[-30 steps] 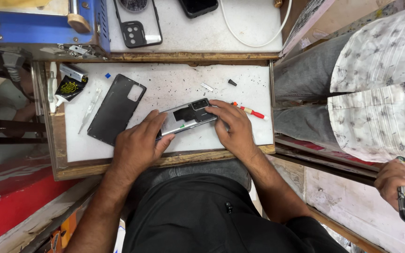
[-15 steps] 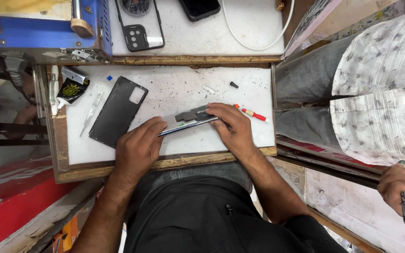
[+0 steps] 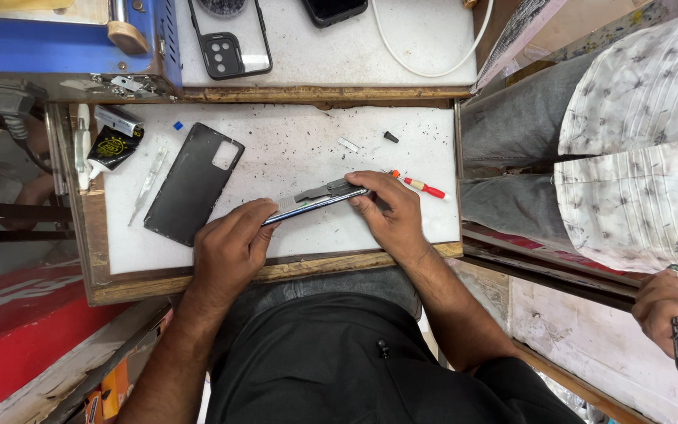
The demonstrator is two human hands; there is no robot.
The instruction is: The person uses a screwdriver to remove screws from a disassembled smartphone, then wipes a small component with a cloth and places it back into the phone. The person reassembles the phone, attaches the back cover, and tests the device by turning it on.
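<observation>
Head view looks straight down on a white work board (image 3: 308, 149) with a wooden rim. Both hands hold an opened phone (image 3: 317, 201) tipped up on its long edge near the middle of the board, so its thin side faces the camera. Left hand (image 3: 229, 251) pinches the near-left end between curled fingers and thumb; right hand (image 3: 390, 212) closes over the far-right end, fingers wrapped on top, steadying it against the board. Its black back cover (image 3: 192, 182) lies flat to the left, well apart, beside tweezers (image 3: 145, 187) and a glue tube (image 3: 111, 145). A red-handled screwdriver (image 3: 424, 187) rests just right of the right hand. At far right another person's hand (image 3: 665, 302) holds a different phone
</observation>
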